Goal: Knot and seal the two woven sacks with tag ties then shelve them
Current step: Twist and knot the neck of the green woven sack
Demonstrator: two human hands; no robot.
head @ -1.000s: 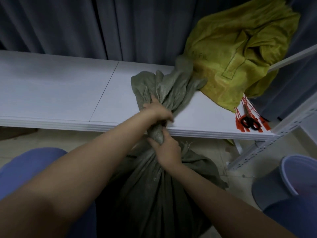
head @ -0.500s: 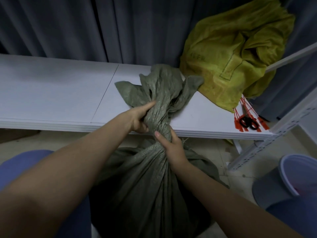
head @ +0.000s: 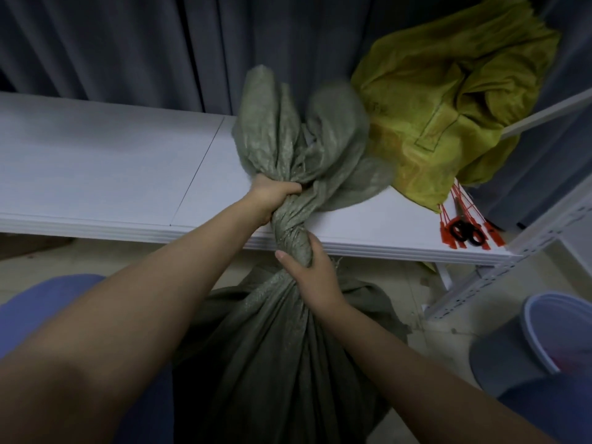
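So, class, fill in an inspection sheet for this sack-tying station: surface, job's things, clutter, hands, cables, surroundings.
Surface: white shelf board, bare on its left part.
Job's things: grey-green sack stands on the floor in front of the shelf, its neck twisted and no tie seen on it; yellow sack lies on the shelf at right; red tag ties lie at the shelf's right end.
Clutter: scissors lie on the ties.
Hands: left hand grips the neck above the twist; right hand grips it below.
Cables: nothing seen.
Surroundings: curtain behind; shelf upright and bin at right.
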